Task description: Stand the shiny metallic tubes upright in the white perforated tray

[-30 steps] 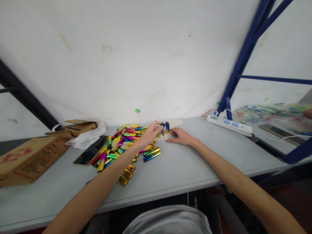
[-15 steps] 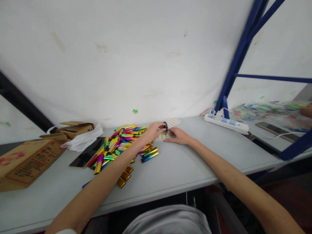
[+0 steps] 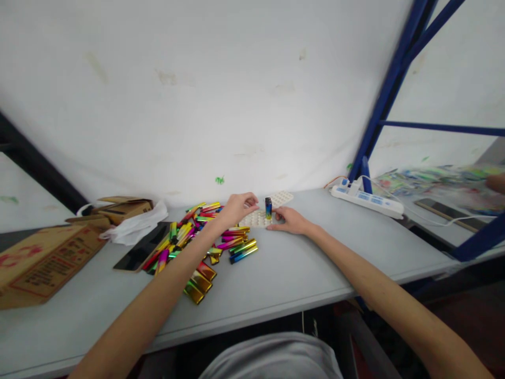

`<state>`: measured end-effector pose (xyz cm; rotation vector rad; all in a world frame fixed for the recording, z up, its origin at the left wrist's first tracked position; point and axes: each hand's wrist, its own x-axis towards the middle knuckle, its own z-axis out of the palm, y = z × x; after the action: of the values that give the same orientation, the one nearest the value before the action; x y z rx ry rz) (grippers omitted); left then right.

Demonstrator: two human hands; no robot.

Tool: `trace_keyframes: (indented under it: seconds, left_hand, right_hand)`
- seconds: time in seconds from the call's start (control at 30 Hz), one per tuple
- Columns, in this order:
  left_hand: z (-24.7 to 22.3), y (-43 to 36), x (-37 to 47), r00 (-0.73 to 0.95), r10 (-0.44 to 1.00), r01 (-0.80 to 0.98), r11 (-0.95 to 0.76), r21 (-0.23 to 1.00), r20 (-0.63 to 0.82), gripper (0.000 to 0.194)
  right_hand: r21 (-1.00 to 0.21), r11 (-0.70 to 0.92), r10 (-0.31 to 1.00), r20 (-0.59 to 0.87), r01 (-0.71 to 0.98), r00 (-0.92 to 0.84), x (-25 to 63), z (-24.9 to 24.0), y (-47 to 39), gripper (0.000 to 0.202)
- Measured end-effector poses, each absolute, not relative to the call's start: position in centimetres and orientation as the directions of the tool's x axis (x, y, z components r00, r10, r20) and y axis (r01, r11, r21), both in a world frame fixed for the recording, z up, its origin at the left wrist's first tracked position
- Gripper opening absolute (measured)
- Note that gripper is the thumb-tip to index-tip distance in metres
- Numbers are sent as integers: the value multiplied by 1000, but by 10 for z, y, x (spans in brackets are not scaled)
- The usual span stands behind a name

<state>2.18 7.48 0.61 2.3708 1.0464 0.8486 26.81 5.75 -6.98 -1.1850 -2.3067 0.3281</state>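
Observation:
A blue and gold lighter (image 3: 269,209) with a black top stands upright at the right end of a white tray (image 3: 258,219) with rows of holes. My left hand (image 3: 239,208) hovers over the tray's left part, apart from that lighter. Its fingers are loosely bent with a gap to the thumb, and nothing shows in them. At the tray's right end, my right hand (image 3: 291,220) grips the edge between thumb and fingers, close beside the lighter. Shiny coloured lighters (image 3: 185,234) lie in a loose pile left of the tray, partly hidden by my left forearm.
Behind the first tray lies a second white piece with holes (image 3: 282,198). A cardboard box (image 3: 51,263), a white plastic bag (image 3: 138,223) and a dark flat panel (image 3: 138,250) are at left. A power strip (image 3: 366,200) lies at right by a blue metal frame (image 3: 373,126).
My left hand has let go of the upright lighter and moved left, leaving it standing in the tray. My right hand has stayed in place.

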Motion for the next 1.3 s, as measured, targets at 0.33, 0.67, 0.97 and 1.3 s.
trace_keyframes:
  seconds: [0.33,0.67,0.97,1.3]
  left_hand:
    - [25,61,-101,494,868,761,-459,458,48,36]
    - [12,51,-129,467,883,768,-433,473,50,26]
    - [5,50,-124,549,834,734,-512,447,52,27]
    - [18,31,-103,343,907,462,-390,797,245,43]
  right_hand:
    - [-427,553,833,311,715,-458,267,-68,55,51]
    - [-443,554,832,313,705,-458,269,-67,54,52]
    - [-449,552,834,305,703,-460,270,-67,54,54]
    - [-449,552,834,303,703,-462,271,-69,55,56]
